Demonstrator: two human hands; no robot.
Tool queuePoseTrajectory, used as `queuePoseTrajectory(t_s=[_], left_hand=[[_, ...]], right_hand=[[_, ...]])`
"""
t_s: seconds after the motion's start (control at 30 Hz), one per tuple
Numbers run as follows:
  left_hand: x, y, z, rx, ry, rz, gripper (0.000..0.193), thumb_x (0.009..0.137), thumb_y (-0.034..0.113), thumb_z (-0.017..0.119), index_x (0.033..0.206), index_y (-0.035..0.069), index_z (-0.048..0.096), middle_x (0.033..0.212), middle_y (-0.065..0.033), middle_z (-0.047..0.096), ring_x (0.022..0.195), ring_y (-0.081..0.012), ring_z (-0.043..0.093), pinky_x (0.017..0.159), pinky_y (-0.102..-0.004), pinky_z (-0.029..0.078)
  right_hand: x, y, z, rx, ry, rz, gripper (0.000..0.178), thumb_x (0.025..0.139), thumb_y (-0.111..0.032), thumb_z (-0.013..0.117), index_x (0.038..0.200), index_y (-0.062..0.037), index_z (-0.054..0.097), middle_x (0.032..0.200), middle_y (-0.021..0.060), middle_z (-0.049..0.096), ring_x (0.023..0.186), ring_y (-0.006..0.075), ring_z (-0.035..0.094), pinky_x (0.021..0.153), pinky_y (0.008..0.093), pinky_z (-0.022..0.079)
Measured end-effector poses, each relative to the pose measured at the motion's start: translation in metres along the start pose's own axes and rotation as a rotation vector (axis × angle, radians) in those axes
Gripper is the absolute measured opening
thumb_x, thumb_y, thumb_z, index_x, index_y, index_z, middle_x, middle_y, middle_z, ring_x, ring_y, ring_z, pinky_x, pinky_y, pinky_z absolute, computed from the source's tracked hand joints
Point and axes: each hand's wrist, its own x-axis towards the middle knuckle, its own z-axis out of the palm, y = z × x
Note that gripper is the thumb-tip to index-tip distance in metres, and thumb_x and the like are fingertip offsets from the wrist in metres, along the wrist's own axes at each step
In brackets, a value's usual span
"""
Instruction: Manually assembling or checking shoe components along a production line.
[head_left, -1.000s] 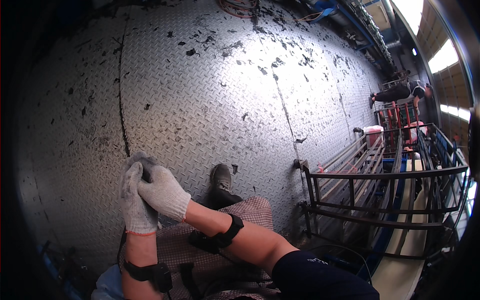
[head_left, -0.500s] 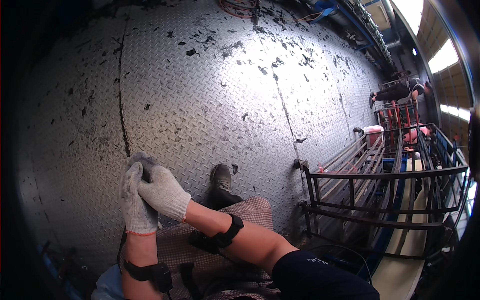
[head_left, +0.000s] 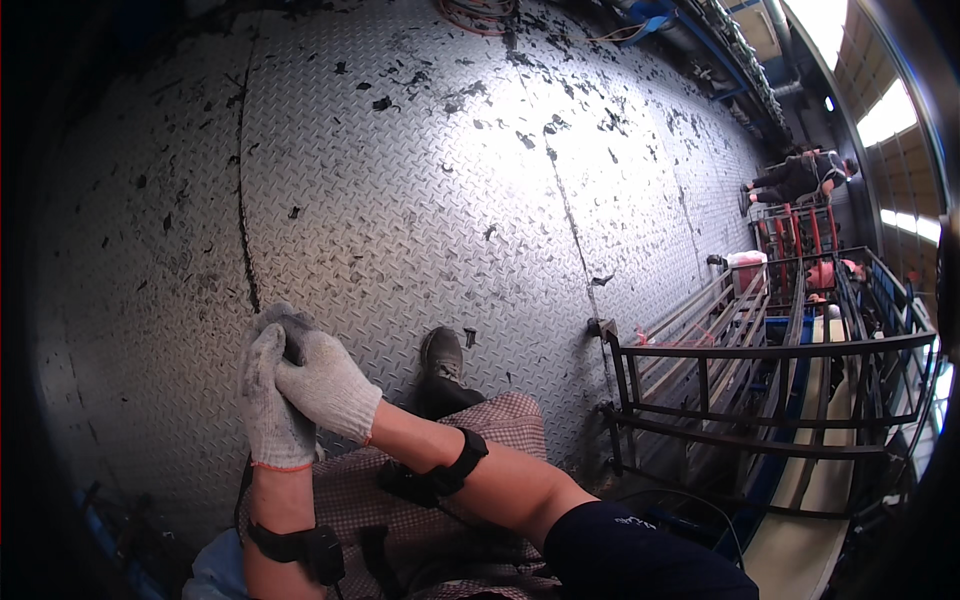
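Observation:
Both of my hands wear pale grey knitted work gloves with orange cuff edging, the fingertips soiled darker. They are clasped in front of me at the lower left. My left hand (head_left: 277, 405) points away from me with its fingers folded in against the other glove. My right hand (head_left: 328, 388) lies across it, thumb resting on the left glove and fingers curled over the far side. A dark gap shows between the two gloves, and no object is visible in them. Black straps (head_left: 462, 455) with small devices circle both forearms. A checked apron (head_left: 500, 425) covers my lap.
Diamond-plate metal flooring (head_left: 380, 230) spreads ahead, strewn with dark scraps (head_left: 382, 103). My dark shoe (head_left: 443, 355) stands on it. To the right is a black metal rack (head_left: 770, 350) holding long strips. Beyond it a person (head_left: 800, 178) bends near red frames (head_left: 800, 232). A coiled hose (head_left: 475, 15) lies far off.
My clasped hands have hardly moved. The distant person on the right has shifted posture, bending more, with the legs now apart.

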Motion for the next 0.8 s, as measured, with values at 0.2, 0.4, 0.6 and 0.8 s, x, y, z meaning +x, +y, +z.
queuePoseTrajectory(t_s=[0.2,0.4,0.6,0.8], left_hand=[[0.0,-0.001,0.001,-0.005,-0.012,0.015,0.032,0.099,0.018,0.055,0.127,0.003,0.058,0.114,-0.0091,0.064,0.103,-0.0195,0.064,0.093,-0.0345,0.053],[0.0,0.0,0.002,-0.004,0.012,0.011,0.032,0.099,0.018,0.055,0.127,0.003,0.058,0.115,-0.0094,0.064,0.102,-0.0198,0.065,0.093,-0.0343,0.053],[0.0,0.0,0.002,0.006,0.019,0.012,0.031,0.098,0.017,0.056,0.126,0.003,0.058,0.114,-0.0093,0.064,0.102,-0.0198,0.065,0.093,-0.0346,0.053],[-0.001,0.001,0.002,0.004,0.014,0.018,0.031,0.098,0.017,0.056,0.125,0.004,0.059,0.113,-0.009,0.064,0.102,-0.0196,0.065,0.092,-0.0345,0.053]], right_hand=[[0.001,0.007,0.003,0.016,0.029,-0.025,0.032,0.089,-0.022,0.059,0.103,0.0064,0.064,0.09,0.0312,0.067,0.093,0.0461,0.067,0.077,0.0466,0.052],[0.001,0.003,-0.001,-0.05,-0.056,0.048,0.031,0.095,-0.022,0.056,0.111,0.004,0.063,0.096,0.0211,0.07,0.094,0.0242,0.068,0.084,0.0393,0.052],[0.0,0.0,-0.001,-0.033,-0.043,0.038,0.032,0.094,-0.023,0.056,0.109,0.0043,0.063,0.093,0.0215,0.07,0.09,0.0227,0.068,0.081,0.0396,0.052],[0.0,-0.004,-0.003,-0.048,-0.08,0.09,0.031,0.094,-0.022,0.056,0.109,0.0048,0.063,0.093,0.0203,0.071,0.091,0.0225,0.068,0.081,0.0393,0.052]])
